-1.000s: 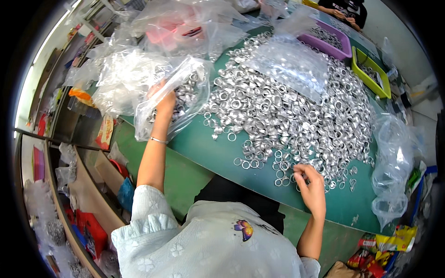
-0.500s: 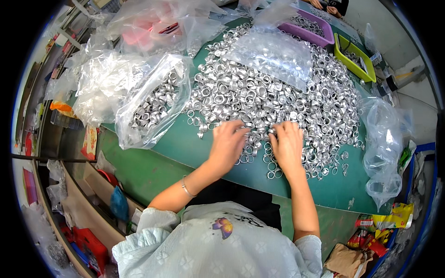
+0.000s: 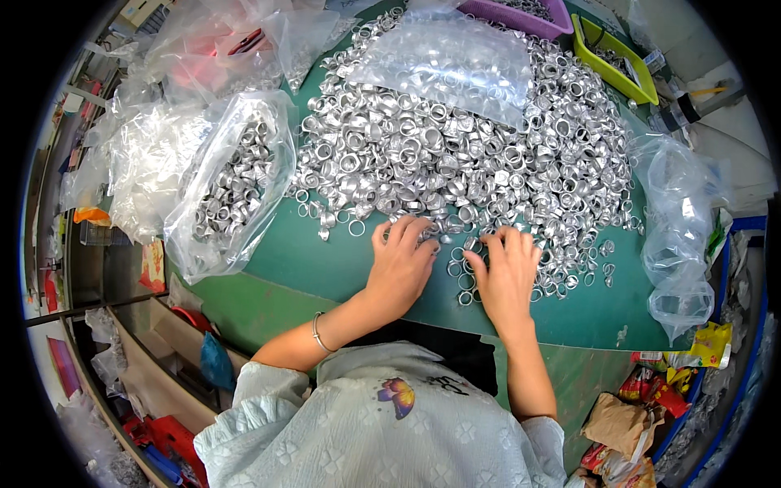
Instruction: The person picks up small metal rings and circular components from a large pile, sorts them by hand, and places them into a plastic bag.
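Observation:
A wide heap of loose silver-coloured metal rings (image 3: 455, 154) covers the middle of the green table. At its near edge, my left hand (image 3: 403, 264) has its fingers curled down, with silver rings at the fingertips beside the thumb. Just to the right, my right hand (image 3: 506, 281) rests on the front of the heap, fingers bent and thumb apart from them. Several rings lie flat between the two hands, near the right thumb. What lies under the right fingertips is hidden.
A clear plastic bag (image 3: 232, 187) of rings lies left of the heap, beside crumpled plastic (image 3: 154, 163). A flat clear bag (image 3: 447, 61) covers the heap's far part. Purple (image 3: 557, 20) and lime-green (image 3: 643, 81) trays stand far right. Another clear bag (image 3: 679, 236) lies at the right edge.
My view has shifted slightly. The rings that lay just right of my left hand at the table's front have moved away from there. My left fingers have curled in closer among the rings.

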`<state>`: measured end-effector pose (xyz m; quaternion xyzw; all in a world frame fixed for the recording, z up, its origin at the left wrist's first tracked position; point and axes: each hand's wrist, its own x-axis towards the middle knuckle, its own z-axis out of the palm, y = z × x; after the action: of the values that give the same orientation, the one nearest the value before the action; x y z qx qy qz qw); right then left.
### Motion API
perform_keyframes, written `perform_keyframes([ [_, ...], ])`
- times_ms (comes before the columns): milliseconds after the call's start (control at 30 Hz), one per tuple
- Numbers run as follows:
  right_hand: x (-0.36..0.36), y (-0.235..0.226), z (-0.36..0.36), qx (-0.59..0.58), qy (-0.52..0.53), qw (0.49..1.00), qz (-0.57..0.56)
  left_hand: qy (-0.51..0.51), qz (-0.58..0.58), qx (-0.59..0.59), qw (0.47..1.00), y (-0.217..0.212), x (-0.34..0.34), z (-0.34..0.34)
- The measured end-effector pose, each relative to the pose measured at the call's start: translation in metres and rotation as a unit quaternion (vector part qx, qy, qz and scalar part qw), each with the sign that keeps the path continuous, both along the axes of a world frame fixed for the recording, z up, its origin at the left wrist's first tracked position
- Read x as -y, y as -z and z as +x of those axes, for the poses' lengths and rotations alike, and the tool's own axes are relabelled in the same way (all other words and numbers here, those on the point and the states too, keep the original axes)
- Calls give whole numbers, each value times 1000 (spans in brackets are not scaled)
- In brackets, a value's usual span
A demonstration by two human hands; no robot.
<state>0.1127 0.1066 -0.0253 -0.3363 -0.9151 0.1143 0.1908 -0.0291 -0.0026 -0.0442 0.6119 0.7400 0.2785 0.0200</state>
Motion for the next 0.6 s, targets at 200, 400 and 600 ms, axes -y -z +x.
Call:
perform_keyframes([
  [200, -7, 5, -6, 4, -15, 1000, -24, -4, -13, 28, 1000, 3, -22, 9],
  [400, -16, 2, 18, -56, -35, 995, -77, 12, -8, 13, 1000, 6, -18, 6],
  [600, -22, 12, 42, -394, 91, 810, -425, 45, 18, 21, 999, 6, -5, 7],
])
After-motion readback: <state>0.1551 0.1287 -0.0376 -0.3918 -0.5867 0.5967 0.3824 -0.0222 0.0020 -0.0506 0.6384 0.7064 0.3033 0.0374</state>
